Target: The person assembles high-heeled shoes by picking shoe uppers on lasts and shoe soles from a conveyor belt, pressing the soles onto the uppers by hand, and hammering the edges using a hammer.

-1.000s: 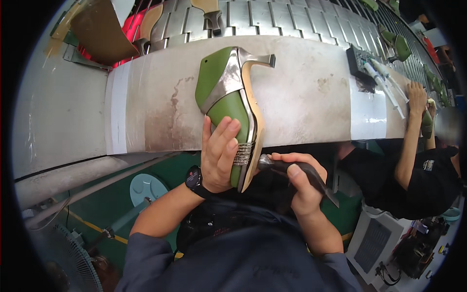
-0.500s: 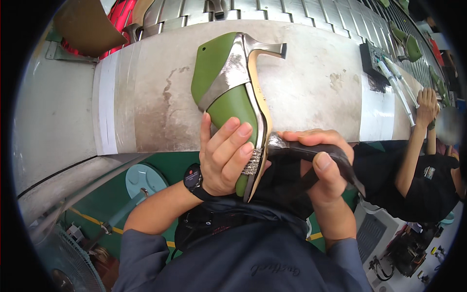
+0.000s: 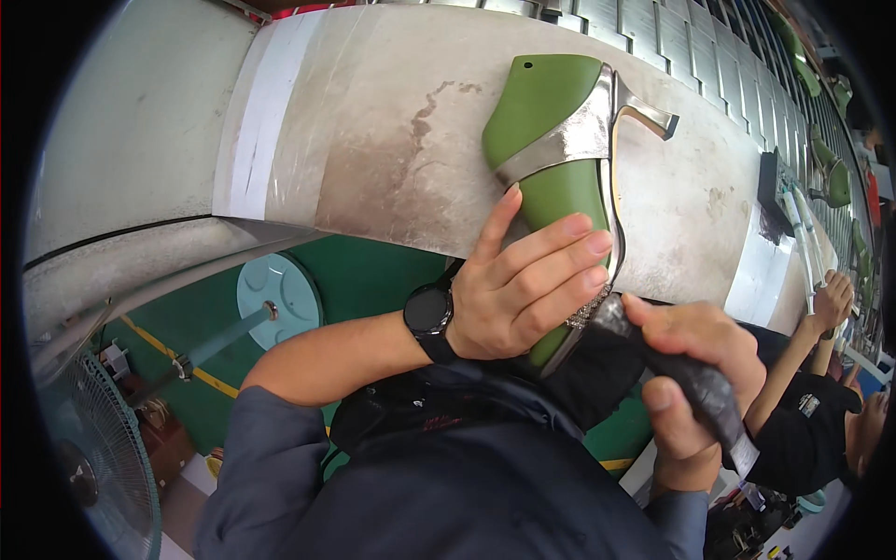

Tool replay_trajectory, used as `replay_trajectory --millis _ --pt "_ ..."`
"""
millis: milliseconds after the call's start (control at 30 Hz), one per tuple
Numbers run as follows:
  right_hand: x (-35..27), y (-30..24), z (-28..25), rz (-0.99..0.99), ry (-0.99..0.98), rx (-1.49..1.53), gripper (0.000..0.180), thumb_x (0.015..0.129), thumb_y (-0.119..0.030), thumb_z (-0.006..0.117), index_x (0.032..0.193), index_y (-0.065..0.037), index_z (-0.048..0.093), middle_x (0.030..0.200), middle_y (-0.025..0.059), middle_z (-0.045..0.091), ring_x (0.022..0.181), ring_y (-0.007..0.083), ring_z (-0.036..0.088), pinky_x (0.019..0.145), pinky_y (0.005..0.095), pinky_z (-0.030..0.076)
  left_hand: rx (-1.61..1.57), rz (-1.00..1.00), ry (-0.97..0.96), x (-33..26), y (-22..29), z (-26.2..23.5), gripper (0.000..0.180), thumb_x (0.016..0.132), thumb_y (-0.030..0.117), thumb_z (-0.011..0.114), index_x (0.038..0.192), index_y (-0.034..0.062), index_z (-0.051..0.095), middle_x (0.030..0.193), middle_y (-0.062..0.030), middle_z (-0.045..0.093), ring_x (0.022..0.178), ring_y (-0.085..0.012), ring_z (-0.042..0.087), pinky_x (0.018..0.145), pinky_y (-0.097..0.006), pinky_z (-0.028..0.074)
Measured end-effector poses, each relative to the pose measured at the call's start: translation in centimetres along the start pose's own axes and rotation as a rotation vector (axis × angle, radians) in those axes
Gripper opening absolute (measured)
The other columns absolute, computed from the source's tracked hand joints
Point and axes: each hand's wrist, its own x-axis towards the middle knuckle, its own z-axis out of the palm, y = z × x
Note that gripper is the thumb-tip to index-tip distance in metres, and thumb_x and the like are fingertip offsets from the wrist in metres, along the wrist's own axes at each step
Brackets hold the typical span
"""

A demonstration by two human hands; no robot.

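Note:
A silver high-heeled sandal (image 3: 571, 140) sits on a green shoe last (image 3: 539, 105), its heel pointing to the far right and its toe toward my body. My left hand (image 3: 537, 275) is closed around the front part of last and sandal, fingers across the green top. Beside the fingertips a glittering strap (image 3: 590, 308) crosses the toe area. My right hand (image 3: 695, 373) grips a dark shoemaker's hammer (image 3: 695, 378). Its round, worn metal face is at the sandal's edge by the strap; whether it touches, I cannot tell. The flared end points down to the right.
A stained worktable (image 3: 373, 140) lies beyond my hands, with a metal slat conveyor (image 3: 644, 37) behind it. At right are white pens (image 3: 801, 229) by a black box, and a co-worker's hand (image 3: 833, 299). A fan (image 3: 103, 457) stands at lower left, near a round light-blue stool (image 3: 280, 289).
The view has swung, so the table and sandal appear farther right. The hammer's face has shifted along the sandal's edge toward the glittering strap. Both hands keep their hold.

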Motion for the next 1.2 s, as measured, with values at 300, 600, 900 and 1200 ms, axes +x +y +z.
replay_trajectory --millis 300,600,900,1200 --pt "-4.9 -1.2 4.7 0.024 -0.217 0.057 0.033 0.078 -0.011 0.089 0.105 0.002 0.076 0.103 0.0177 0.079 0.098 0.0306 0.081 0.081 0.0360 0.066 0.041 0.061 -0.033 -0.2 -0.2 0.1 0.058 0.096 0.031 0.080 0.140 0.0070 0.050 0.145 -0.0186 0.060 0.137 -0.0388 0.059 0.126 -0.066 0.030" --pt "-4.4 0.1 2.1 0.144 0.228 0.336 0.037 0.089 -0.009 0.081 0.120 0.008 0.068 0.120 0.0305 0.075 0.118 0.0382 0.074 0.104 0.0435 0.059 0.007 -0.005 0.051 -0.4 0.3 0.9 0.033 0.101 0.012 0.068 0.133 0.0108 0.056 0.142 -0.0122 0.064 0.137 -0.0323 0.061 0.125 -0.069 0.030" --pt "1.8 0.8 -1.7 0.483 0.156 0.441 0.025 0.093 -0.003 0.070 0.114 0.010 0.069 0.111 0.0247 0.078 0.104 0.0257 0.077 0.096 0.0370 0.059 0.040 0.021 0.063 -1.1 0.0 1.4 0.033 0.103 0.016 0.067 0.133 0.0145 0.055 0.139 -0.0062 0.064 0.136 -0.0273 0.060 0.122 -0.074 0.032" --pt "9.3 2.8 -3.6 0.712 -0.038 0.318 0.021 0.093 -0.008 0.074 0.106 0.008 0.074 0.101 0.0173 0.080 0.093 0.0162 0.074 0.086 0.0290 0.058 0.019 0.000 0.030 -1.5 -0.1 1.5 0.034 0.103 0.020 0.066 0.135 0.0194 0.056 0.141 0.0006 0.060 0.140 -0.0215 0.056 0.125 -0.076 0.024"
